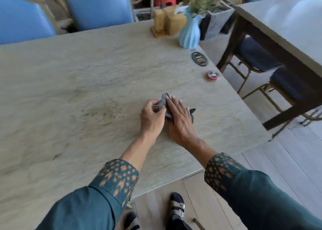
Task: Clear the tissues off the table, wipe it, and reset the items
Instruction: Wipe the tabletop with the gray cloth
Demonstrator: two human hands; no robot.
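A grey cloth (164, 102) lies bunched on the pale stone table (97, 76), right of centre. My left hand (152, 117) pinches a fold of the cloth at its left side. My right hand (180, 120) lies flat on top of the cloth with fingers spread, covering most of it; a dark corner of the cloth sticks out to the right. No tissues show on the table. A patch of dark specks marks the tabletop left of my hands.
At the far right edge of the table stand a wooden holder (165, 23), a light blue vase (190, 32) with flowers, a black oval plaque (199, 59) and a small red round tin (212, 75). Blue chairs (97, 7) line the far side. A second table (287, 33) stands to the right.
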